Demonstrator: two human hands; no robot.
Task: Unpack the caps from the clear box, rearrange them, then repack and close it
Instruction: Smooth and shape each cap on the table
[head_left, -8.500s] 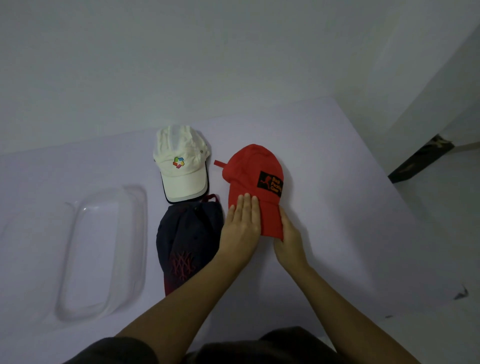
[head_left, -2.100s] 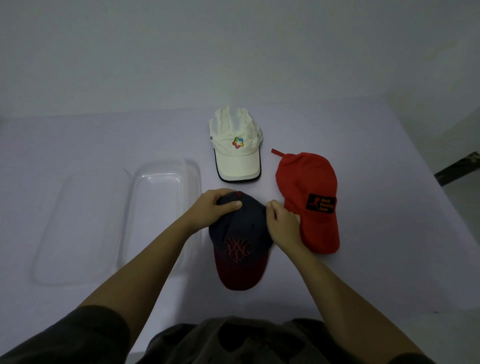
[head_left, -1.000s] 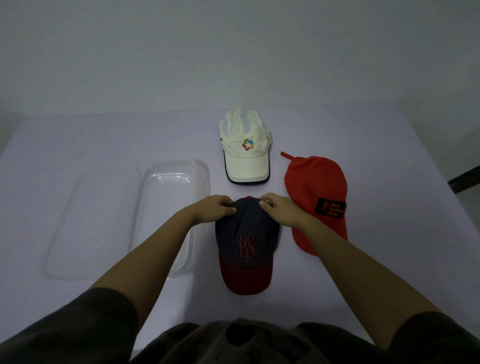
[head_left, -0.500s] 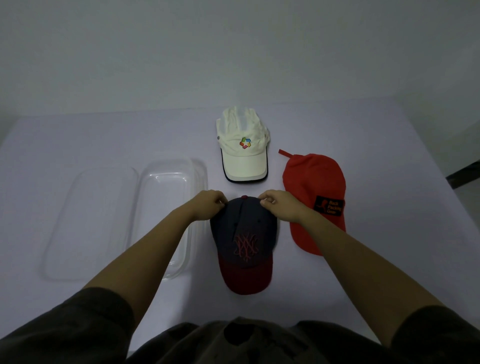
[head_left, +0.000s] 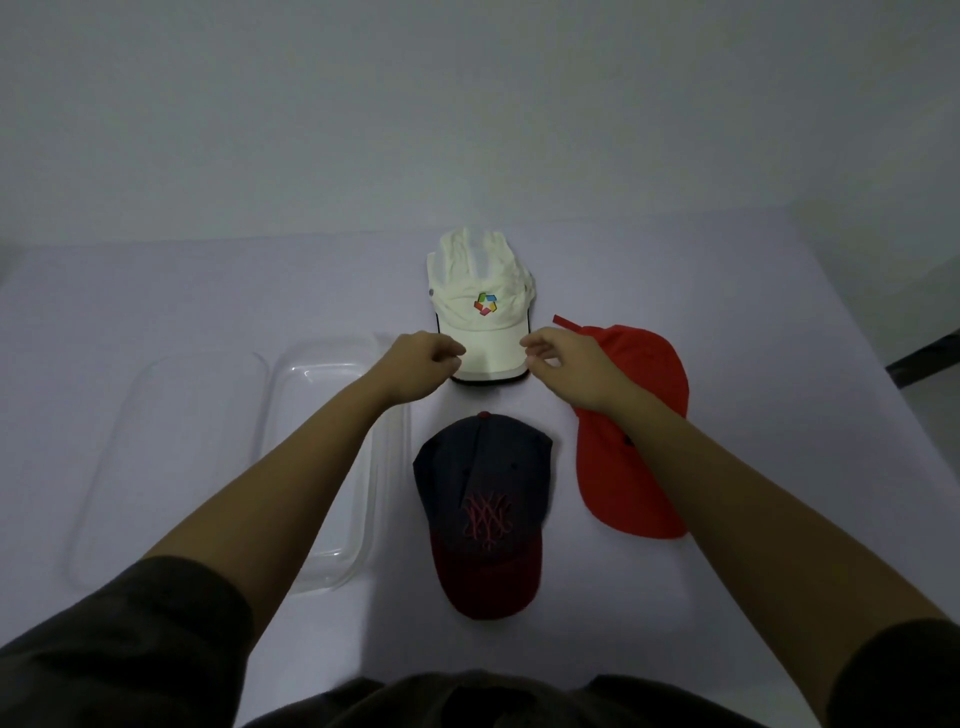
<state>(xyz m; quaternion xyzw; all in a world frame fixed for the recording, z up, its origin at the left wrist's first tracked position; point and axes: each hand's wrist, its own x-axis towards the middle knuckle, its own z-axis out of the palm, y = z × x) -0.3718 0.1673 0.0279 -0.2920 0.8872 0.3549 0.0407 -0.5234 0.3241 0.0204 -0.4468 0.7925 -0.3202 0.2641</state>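
Finding: the white cap (head_left: 483, 291) lies straight ahead on the table (head_left: 779, 415), its long axis running away from me, brim toward me and crown on the far side. My left hand (head_left: 421, 364) is at the brim's left corner and my right hand (head_left: 566, 371) at its right corner, equally near, with the brim spanning the gap between them. Fingers on both hands are curled at the brim's edge. I cannot tell whether they have closed on it.

The dark cap (head_left: 483, 493) lies nearer me and the red cap (head_left: 644, 364) to the right.

Containers: the clear box (head_left: 322, 405) stands open to my left, with no cap inside. Its lid (head_left: 171, 457) lies beside it, farther left.
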